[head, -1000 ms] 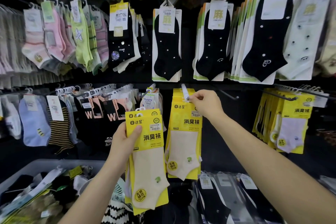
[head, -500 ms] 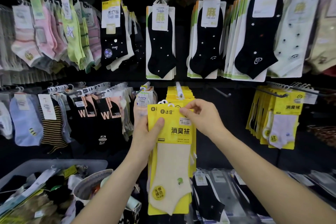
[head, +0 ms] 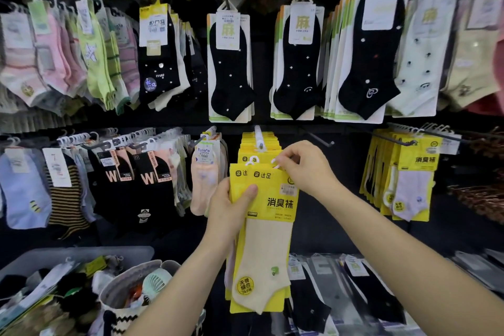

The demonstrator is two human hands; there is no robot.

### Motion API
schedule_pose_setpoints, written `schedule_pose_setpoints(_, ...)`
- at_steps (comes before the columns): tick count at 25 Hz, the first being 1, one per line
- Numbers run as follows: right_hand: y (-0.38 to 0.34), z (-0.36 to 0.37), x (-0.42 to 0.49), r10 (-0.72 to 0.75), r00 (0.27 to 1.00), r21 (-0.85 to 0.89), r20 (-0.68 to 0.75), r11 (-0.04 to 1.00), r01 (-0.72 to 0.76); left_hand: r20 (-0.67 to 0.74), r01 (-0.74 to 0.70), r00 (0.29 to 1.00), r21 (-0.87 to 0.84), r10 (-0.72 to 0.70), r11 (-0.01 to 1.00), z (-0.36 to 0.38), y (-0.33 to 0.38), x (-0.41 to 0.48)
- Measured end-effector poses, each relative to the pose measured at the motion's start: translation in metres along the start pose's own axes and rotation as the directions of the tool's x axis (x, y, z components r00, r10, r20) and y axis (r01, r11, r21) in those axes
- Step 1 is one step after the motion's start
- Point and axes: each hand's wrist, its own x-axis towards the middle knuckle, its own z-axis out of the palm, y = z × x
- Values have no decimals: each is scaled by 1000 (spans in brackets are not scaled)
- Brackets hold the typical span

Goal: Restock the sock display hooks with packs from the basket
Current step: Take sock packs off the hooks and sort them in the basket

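Left hand (head: 229, 210) gripping yellow sock pack (head: 268, 199), right hand (head: 305, 169) pinching its top

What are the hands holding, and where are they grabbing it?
Yellow sock packs. The left hand grips the card's left edge, thumb on front; the right hand pinches the top edge.

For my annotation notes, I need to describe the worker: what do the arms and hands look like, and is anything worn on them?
The left hand and right hand are bare, as are the left forearm and right forearm up to the frame edge: no glove, sleeve, watch or bracelet. No ring is visible. Nail detail is unclear.
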Motion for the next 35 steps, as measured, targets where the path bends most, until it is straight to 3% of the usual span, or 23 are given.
schedule_pose_setpoints(8,-7,8,42,72,997,143,-28,987,-67,-165,34,986,-44,-41,998,-54,-8,-2)
schedule_pose_setpoints(16,-9,23,47,109,994,44,-1,993,-109,-243,-49,968,88,69,995,-75,5,1)
schedule_pose_setpoints(20,-16,19,26,-50,985,124,-166,990,71,-216,-81,971,107,103,991,-61,12,3)
schedule_pose_setpoints(23,-26,23,1,-90,995,205,39,975,81,-194,-84,976,72,97,994,-39,14,1)
schedule_pose_setpoints(25,-24,22,-7,-80,995,209,62,976,65,-181,-75,980,41,82,996,-26,12,0)
schedule_pose_setpoints(28,-18,12,-8,-123,992,59,33,991,121,-121,-54,991,18,56,998,-12,8,-2)
schedule_pose_setpoints(31,-11,0,-4,-134,986,-6,95,991,136,-83,-54,995,47,57,997,-4,4,-3)
schedule_pose_setpoints(35,1,1,-4,-195,969,-221,155,949,226,-57,3,998,45,0,999,0,-4,-2)
